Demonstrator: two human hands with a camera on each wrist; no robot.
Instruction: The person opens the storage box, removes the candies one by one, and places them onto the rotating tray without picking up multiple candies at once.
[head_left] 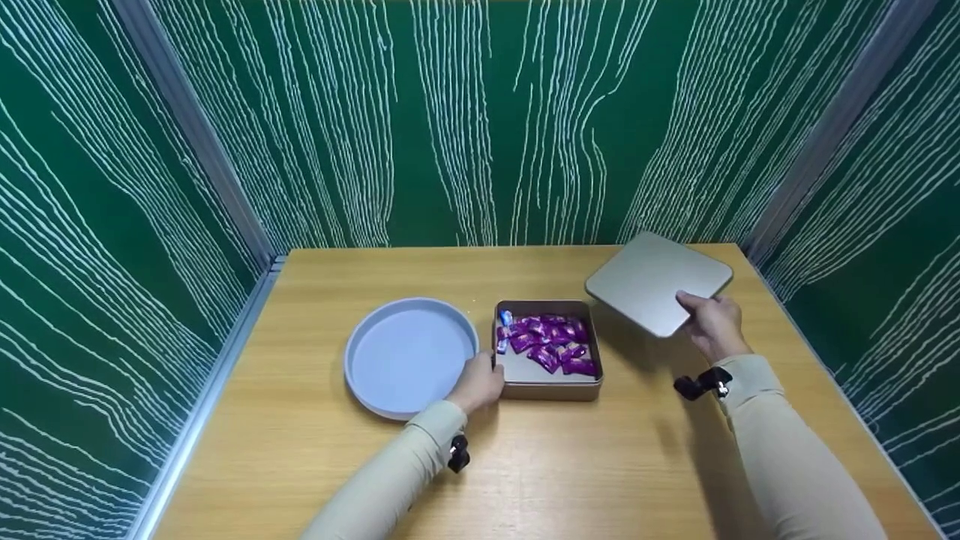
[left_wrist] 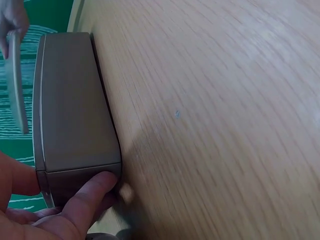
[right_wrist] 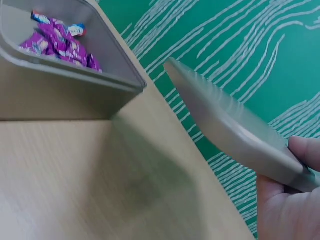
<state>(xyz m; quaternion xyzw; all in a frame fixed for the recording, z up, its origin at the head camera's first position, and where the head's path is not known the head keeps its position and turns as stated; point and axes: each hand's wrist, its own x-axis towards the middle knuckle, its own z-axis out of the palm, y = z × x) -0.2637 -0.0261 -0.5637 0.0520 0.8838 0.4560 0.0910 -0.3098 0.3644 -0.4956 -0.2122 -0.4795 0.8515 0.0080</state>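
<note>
A square metal tin [head_left: 551,391] stands on the table with purple-wrapped candies [head_left: 551,337] inside, and a couple of blue-and-white wrapped ones [head_left: 502,341] lie along its left wall. My left hand [head_left: 478,382] grips the tin's left side near the front corner; in the left wrist view, a finger [left_wrist: 92,197] presses its outer wall. Up and to the right, my right hand [head_left: 716,326] holds the tin's flat square lid [head_left: 656,281] by one corner, thumb on top. The lid is tilted and raised off the table, casting a shadow below.
A round light-blue tray [head_left: 412,360] with a low rim sits left of the tin, right beside my left hand. The wooden table [head_left: 555,465] meets green, white-streaked panels [head_left: 517,120] at the back, with similar panels along both sides.
</note>
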